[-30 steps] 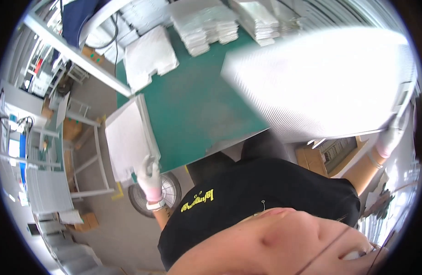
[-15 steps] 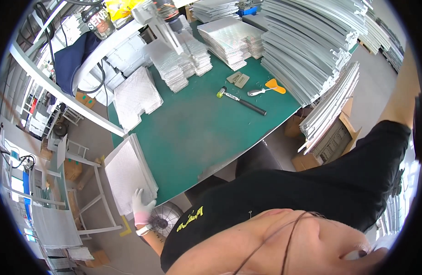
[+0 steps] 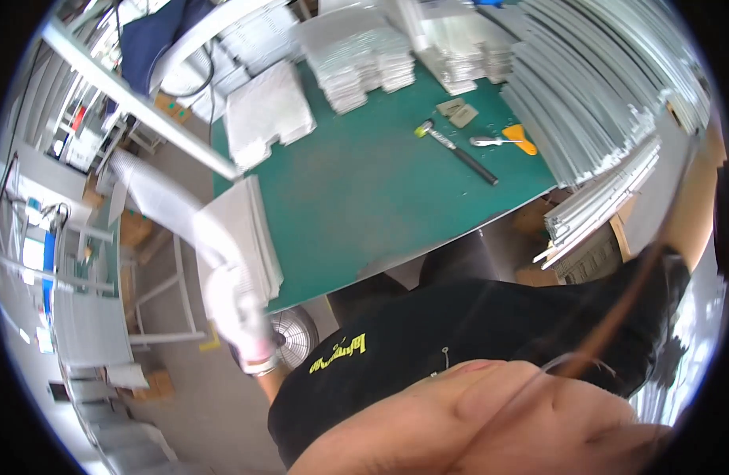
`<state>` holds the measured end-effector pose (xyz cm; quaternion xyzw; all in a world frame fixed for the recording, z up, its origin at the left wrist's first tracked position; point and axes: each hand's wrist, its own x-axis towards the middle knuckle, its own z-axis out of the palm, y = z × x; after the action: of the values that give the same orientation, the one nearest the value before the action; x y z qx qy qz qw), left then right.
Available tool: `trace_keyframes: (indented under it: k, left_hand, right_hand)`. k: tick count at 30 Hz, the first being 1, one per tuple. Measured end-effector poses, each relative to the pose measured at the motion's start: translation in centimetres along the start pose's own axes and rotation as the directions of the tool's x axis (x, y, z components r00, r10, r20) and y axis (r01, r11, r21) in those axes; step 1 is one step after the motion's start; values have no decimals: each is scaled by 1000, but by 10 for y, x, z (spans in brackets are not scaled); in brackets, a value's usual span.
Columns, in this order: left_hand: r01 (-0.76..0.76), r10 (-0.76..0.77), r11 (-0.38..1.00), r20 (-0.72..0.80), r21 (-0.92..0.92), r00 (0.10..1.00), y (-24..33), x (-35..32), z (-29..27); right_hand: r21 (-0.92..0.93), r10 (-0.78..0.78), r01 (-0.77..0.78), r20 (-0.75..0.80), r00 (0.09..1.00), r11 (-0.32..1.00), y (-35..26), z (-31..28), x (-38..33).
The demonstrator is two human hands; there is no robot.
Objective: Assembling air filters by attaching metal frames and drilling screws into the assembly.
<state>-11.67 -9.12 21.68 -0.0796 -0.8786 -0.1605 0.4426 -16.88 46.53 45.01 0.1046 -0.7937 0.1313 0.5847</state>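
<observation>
My left hand (image 3: 236,313), in a white glove with a pink cuff and a wristband, is closed on the edge of a thin white sheet (image 3: 163,198). The sheet tilts up and away to the left, smeared by motion, beyond the table's left edge. Just beneath and beside it, a stack of similar white sheets (image 3: 261,245) lies at the left end of the green table (image 3: 325,206). At the far right my right forearm (image 3: 697,198) reaches up to the rim of the picture; the right hand itself is out of sight.
A hammer (image 3: 463,154), a screwdriver (image 3: 491,142), an orange scraper (image 3: 520,139) and small grey plates (image 3: 457,112) lie on the table. Stacked sheets (image 3: 356,59) line its back; tall grey panels (image 3: 578,95) stand right. A white frame post (image 3: 135,95) crosses the left, above a floor fan (image 3: 295,332).
My left hand, which lay flat on the stack, has gripped a white sheet and raised it off to the left. The whole view has shifted, with the table appearing higher and further right.
</observation>
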Motion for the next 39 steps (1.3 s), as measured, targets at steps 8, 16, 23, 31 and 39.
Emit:
trace_keyframes:
  k: [8,16,23,31,39]
  left_hand:
    - [194,191,910,787,-366,587,124,-69,183]
    - [365,427,748,823,-554,375,48,-1,178]
    - [194,-220,976,470,103,855,-100,-14,172]
    - [488,-775,279,-106,827,623,-207,-77,25]
    - [650,-956,243,64,720,287,-262,-101,-13]
  right_hand:
    - [582,-365,-266,739,566,769,-69,227,-254]
    - [492,-485,40,836,259,870,-103,321,-315]
    - [478,-459,38,816,351,878,-107,327,-314]
    - [76,-56,-66,963,263,995,-115,311,-315]
    - [152,-38,-288,931,364,945,-131,299,-319]
